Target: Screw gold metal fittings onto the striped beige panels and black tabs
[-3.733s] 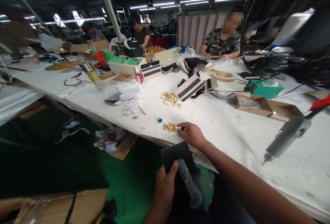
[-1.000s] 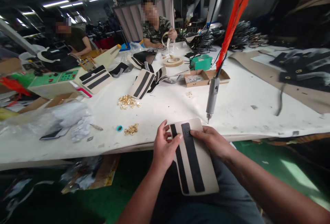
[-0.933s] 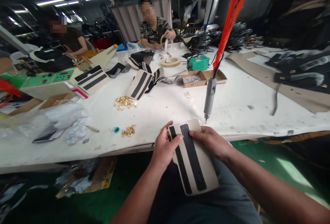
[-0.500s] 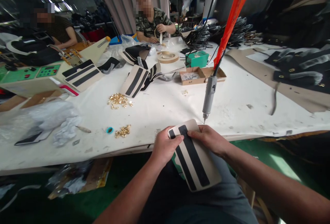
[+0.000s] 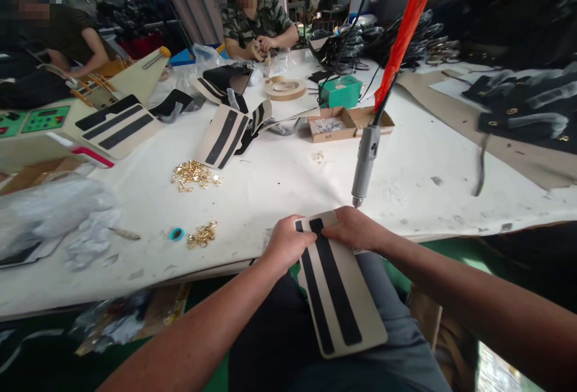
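Both hands grip a flat beige panel (image 5: pixel 356 287) with two black strips along it, held by its far end over my lap. My left hand (image 5: pixel 291 245) is closed on the left corner, thumb on top. On the right corner, my right hand (image 5: pixel 356 229) is closed too, its thumb near the top of a black strip. Fingers under the panel are hidden. Just beyond my right hand hangs a grey electric screwdriver (image 5: pixel 366 163), tip down. To the left on the table lie a small pile of gold metal pieces (image 5: pixel 202 234) and a blue ring (image 5: pixel 177 234).
A larger gold pile (image 5: pixel 193 174) lies farther back. Similar striped panels (image 5: pixel 223 136) rest behind it. Cardboard boxes (image 5: pixel 331 124), a green box (image 5: pixel 340 91) and a tape roll (image 5: pixel 285 89) stand mid-table. Across it, a co-worker (image 5: pixel 256 25) handles tape. Black pieces (image 5: pixel 523 106) lie right.
My view has tilted down and shifted slightly, so the table appears higher. The panel is tipped a little flatter, and my right thumb has moved slightly along it. The co-worker's hands have come together.
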A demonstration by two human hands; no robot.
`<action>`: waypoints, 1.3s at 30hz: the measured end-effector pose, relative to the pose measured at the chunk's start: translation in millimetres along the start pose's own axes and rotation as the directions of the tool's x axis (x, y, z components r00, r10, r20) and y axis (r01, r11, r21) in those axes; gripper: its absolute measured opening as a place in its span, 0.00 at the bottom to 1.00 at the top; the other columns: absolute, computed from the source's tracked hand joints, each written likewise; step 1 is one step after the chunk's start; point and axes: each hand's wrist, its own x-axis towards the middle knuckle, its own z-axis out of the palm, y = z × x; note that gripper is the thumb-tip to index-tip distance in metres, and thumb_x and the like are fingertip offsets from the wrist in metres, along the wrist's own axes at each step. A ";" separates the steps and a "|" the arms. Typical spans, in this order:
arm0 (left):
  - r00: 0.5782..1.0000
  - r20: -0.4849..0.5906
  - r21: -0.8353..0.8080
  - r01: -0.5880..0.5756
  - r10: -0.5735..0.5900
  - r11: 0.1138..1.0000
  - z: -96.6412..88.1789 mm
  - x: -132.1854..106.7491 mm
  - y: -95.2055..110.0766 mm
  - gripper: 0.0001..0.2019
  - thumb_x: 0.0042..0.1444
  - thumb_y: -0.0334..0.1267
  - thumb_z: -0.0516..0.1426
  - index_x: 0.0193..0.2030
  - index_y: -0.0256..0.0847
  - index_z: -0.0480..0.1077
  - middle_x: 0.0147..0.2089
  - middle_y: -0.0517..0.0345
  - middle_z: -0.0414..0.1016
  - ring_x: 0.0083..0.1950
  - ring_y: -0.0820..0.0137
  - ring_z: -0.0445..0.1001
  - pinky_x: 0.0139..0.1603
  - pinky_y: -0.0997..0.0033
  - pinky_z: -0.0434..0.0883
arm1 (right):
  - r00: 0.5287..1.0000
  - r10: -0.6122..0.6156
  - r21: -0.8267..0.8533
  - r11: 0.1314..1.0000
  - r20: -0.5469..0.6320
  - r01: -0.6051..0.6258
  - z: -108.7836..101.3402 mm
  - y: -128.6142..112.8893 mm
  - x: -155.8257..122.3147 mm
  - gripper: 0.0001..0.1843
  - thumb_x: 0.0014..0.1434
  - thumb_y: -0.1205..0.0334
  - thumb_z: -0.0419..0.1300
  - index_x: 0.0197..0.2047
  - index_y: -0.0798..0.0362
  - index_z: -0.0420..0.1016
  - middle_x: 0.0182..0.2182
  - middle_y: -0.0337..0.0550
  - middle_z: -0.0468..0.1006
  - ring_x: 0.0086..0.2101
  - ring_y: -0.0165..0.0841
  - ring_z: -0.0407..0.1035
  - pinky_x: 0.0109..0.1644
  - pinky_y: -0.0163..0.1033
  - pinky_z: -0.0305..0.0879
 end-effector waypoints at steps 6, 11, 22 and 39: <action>1.000 0.007 0.144 0.010 -0.011 0.990 -1.0 1.4 8.1 0.11 0.47 0.28 0.65 0.38 0.41 0.79 0.32 0.59 0.82 0.35 0.64 0.81 0.32 0.72 0.69 | 0.999 0.029 -0.088 0.996 0.015 -0.028 -2.0 -3.2 7.9 0.09 0.57 0.61 0.64 0.26 0.53 0.74 0.26 0.43 0.80 0.29 0.36 0.75 0.28 0.34 0.64; 0.999 0.032 0.234 -0.021 0.014 0.972 -2.5 5.3 12.0 0.10 0.47 0.28 0.65 0.39 0.41 0.78 0.33 0.59 0.82 0.37 0.64 0.81 0.33 0.71 0.68 | 0.999 0.035 -0.166 0.986 0.025 -0.030 -2.7 -6.2 14.0 0.10 0.56 0.62 0.64 0.25 0.53 0.73 0.25 0.43 0.79 0.30 0.36 0.75 0.29 0.35 0.64; 0.937 0.015 0.556 -0.297 0.348 0.776 -7.4 -1.1 3.0 0.22 0.54 0.34 0.68 0.56 0.46 0.76 0.56 0.53 0.80 0.55 0.57 0.80 0.53 0.60 0.75 | 0.999 0.017 -0.186 0.982 0.036 -0.010 -3.1 -4.8 17.2 0.08 0.55 0.63 0.64 0.26 0.54 0.73 0.26 0.43 0.79 0.30 0.35 0.73 0.30 0.35 0.63; 0.806 -0.049 0.465 -0.504 0.590 0.728 11.5 -0.9 -35.0 0.19 0.51 0.33 0.73 0.50 0.48 0.83 0.58 0.53 0.82 0.61 0.51 0.74 0.61 0.43 0.72 | 0.979 -0.126 -0.315 0.947 -0.162 0.070 -7.0 -6.5 18.4 0.13 0.60 0.57 0.67 0.46 0.53 0.83 0.37 0.45 0.84 0.38 0.37 0.77 0.41 0.36 0.67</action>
